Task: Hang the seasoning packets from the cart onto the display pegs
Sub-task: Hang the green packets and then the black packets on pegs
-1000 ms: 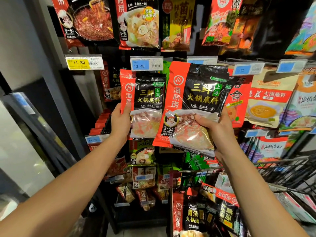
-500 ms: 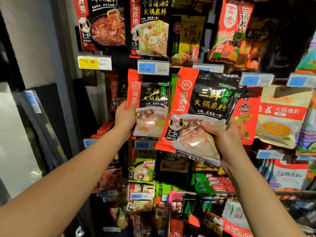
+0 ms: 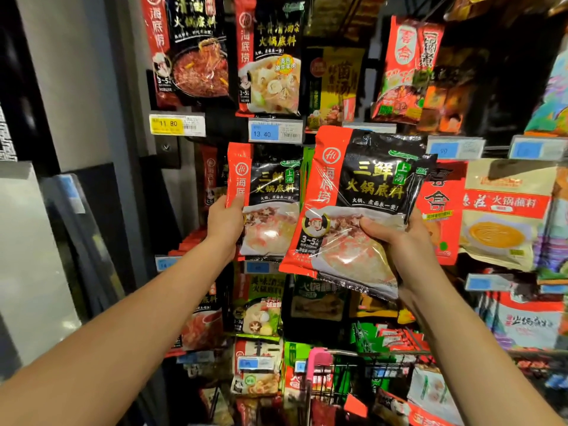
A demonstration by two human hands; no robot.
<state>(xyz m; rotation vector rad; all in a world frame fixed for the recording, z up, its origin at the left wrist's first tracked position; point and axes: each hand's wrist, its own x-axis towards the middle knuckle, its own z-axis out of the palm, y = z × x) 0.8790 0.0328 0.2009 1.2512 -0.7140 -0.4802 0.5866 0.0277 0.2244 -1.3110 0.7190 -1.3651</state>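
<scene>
My right hand [image 3: 399, 241] grips a red-and-black seasoning packet [image 3: 362, 186], or a small stack of them, by its lower right side, tilted in front of the display. My left hand [image 3: 226, 221] holds the left edge of a matching hanging packet [image 3: 270, 192] on a peg below the blue 13.40 price tag [image 3: 275, 132]. The peg itself is hidden behind the packets. The cart [image 3: 353, 379] sits low at the bottom right with more packets inside.
Rows of other hanging packets fill the rack above, right and below. A yellow 11.80 tag [image 3: 176, 124] hangs at the left. A grey pillar [image 3: 76, 87] and dark panels bound the left side. The cart's pink handle [image 3: 316, 361] stands below my right arm.
The view has tilted upward, so the cart has dropped lower in frame. Both hands keep their grips, and the held packet has moved slightly closer to the hanging one.
</scene>
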